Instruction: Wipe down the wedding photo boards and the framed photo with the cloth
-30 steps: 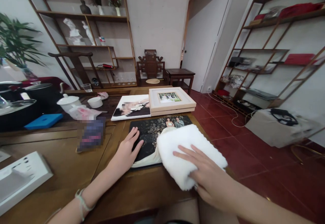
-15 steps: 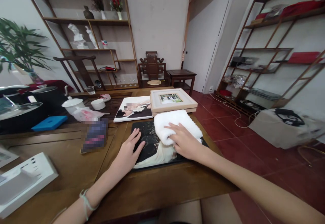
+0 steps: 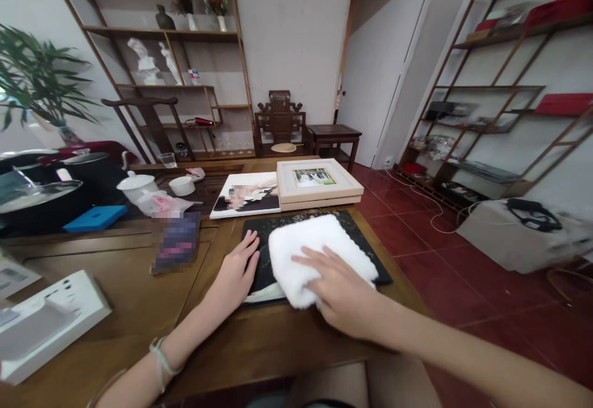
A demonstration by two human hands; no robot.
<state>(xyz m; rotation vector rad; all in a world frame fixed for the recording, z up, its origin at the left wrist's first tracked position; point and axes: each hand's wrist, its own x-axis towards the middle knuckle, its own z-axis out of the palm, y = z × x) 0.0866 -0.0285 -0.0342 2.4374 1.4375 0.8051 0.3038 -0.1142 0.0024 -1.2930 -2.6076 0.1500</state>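
Note:
A dark photo panel (image 3: 385, 271) lies flat on the wooden table, its picture partly covered. On its left edge rests my left hand (image 3: 237, 270), fingers stretched out and holding nothing. My right hand (image 3: 341, 289) presses a folded white towel (image 3: 319, 235) onto the panel, with the fingers over the cloth and the thumb hidden. Just behind the panel lies a white-edged photo print (image 3: 248, 192). Beside that print, a pale framed picture (image 3: 319, 189) lies on top of another frame.
On the table's left are a white box insert (image 3: 55, 328), a dark blurred packet (image 3: 178, 241), a blue box (image 3: 95, 218), a white teapot (image 3: 136, 184), a white cup (image 3: 182, 186) and a black pot (image 3: 39, 201). A grey-covered block (image 3: 504, 241) stands on the floor at right.
My right hand has drawn the towel toward me across the panel, covering more of its lower part and uncovering its far edge. My left hand stays on the panel's left side.

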